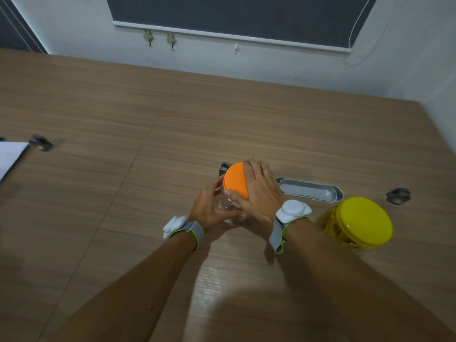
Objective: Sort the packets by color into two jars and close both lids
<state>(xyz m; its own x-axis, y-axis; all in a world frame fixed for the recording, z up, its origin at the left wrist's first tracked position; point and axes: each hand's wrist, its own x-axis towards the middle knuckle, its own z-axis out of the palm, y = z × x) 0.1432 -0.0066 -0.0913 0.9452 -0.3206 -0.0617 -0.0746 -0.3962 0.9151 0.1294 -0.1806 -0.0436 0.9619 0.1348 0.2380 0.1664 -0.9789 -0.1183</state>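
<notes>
**Orange lid going onto the second jar**

The left hand point(209, 206) wrapped the clear jar point(225, 203) near the middle of the table point(123, 119), fingers curled against its wall, seemingly to brace it; the right hand point(256, 191) lay over the orange lid point(234, 181), fingers closed around its rim, probably twisting; the yellow-lidded jar point(362, 222) stood well apart on the right, already shut.

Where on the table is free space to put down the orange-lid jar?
Bare wood lies left of the left hand, toward the white sheet, and behind the metal tray. It is crowded on the right, between the right hand and the yellow-lid jar.
</notes>
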